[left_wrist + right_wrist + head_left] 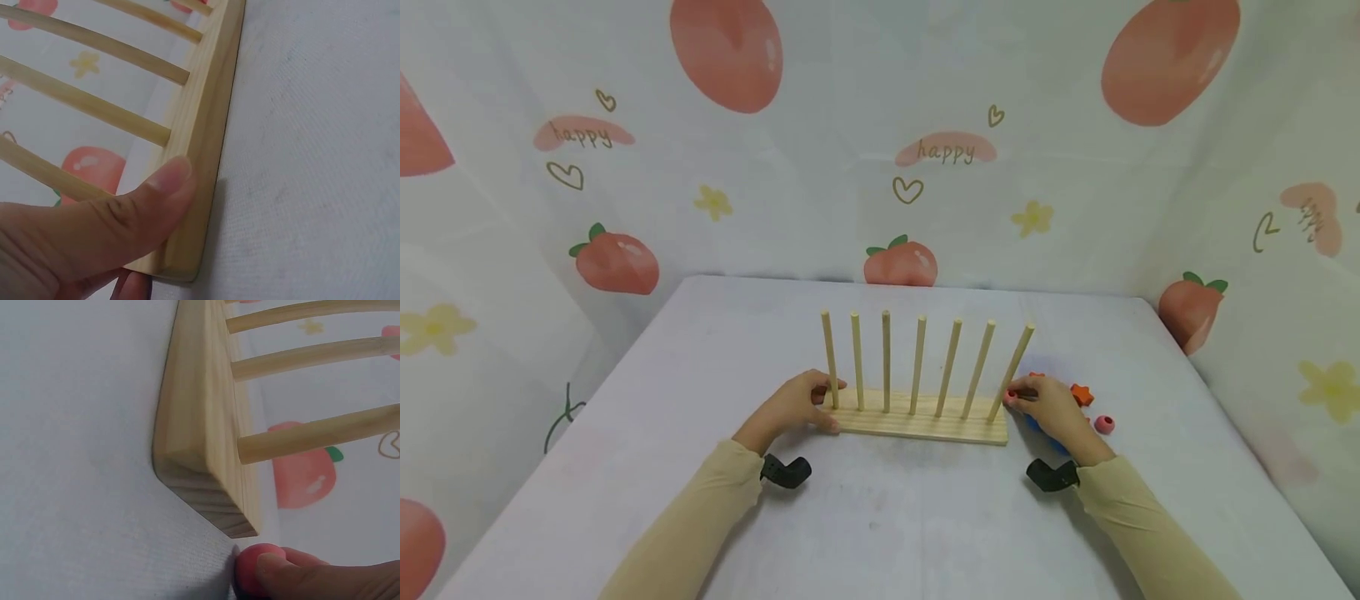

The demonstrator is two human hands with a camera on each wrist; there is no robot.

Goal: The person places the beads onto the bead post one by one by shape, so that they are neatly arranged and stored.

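A wooden peg rack [925, 427], a flat base with several upright round pegs, stands on the table. My left hand [792, 406] grips its left end; in the left wrist view the thumb [156, 200] lies along the base's edge and fingertips show below the end. At the opposite end, my right hand [1054, 410] pinches a pink-red round bead [249, 570]. That bead is close beside the right corner of the base [194, 437] and low over the cloth. Part of the bead is hidden behind the fingers.
Something blue [1058, 447] is partly covered by my right hand. An orange star-shaped piece [1082, 394] and a pink bead with a hole [1104, 425] are to the right of that hand. A white cloth [880, 517] covers the table, and a fruit-print curtain [820, 167] hangs behind it.
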